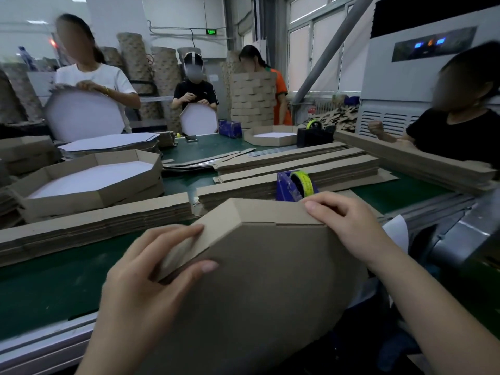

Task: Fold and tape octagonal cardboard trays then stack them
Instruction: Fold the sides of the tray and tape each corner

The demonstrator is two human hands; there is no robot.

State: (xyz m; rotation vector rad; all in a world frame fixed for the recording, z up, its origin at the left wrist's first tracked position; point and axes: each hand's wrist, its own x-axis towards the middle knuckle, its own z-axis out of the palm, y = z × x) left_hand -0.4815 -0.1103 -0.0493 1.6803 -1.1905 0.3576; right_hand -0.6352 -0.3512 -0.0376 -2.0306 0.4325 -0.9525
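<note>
Left hand (151, 269) gripping a folded side flap of brown cardboard tray (259, 280), right hand (349, 226) pinching its top edge, near counter (48, 288) edge, tape dispenser (295, 185) just behind.

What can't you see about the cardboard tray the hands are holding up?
Head view: the inside of the cardboard tray faces away; only its brown underside shows, so any tape there is hidden.
Its lower part is cut off by the picture's bottom edge.
The left hand and right hand cover parts of its folded rim.
The base of the tape dispenser is hidden behind the tray's top edge.
</note>
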